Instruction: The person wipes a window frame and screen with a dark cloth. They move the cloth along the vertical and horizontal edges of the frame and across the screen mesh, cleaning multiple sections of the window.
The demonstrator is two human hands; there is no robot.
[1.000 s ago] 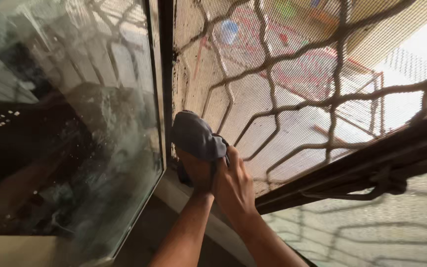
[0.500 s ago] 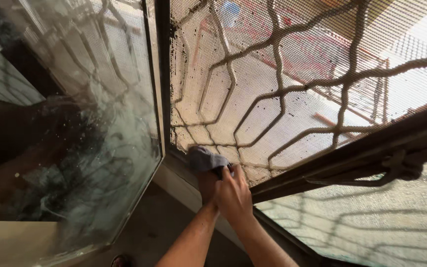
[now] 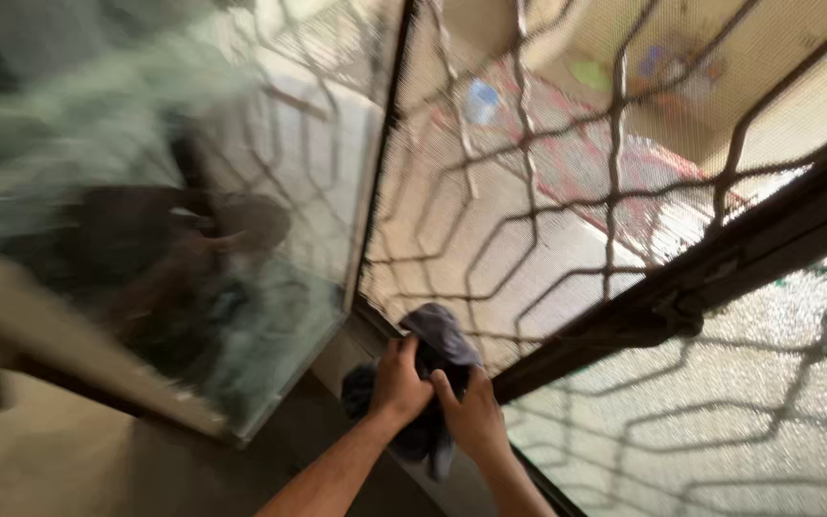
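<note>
A crumpled grey cloth (image 3: 437, 337) is clutched by both hands (image 3: 400, 381) (image 3: 472, 415) at the mesh screen's (image 3: 490, 230) bottom corner; its lower part is hidden, and the glass pane (image 3: 145, 220) is blurred.

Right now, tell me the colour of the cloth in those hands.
Dark blue-grey cloth, gripped by left hand and right hand; shown in the head view.

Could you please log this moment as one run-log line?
left hand: grips dark blue-grey cloth | right hand: grips same cloth | cloth: at mesh window screen bottom corner
</note>
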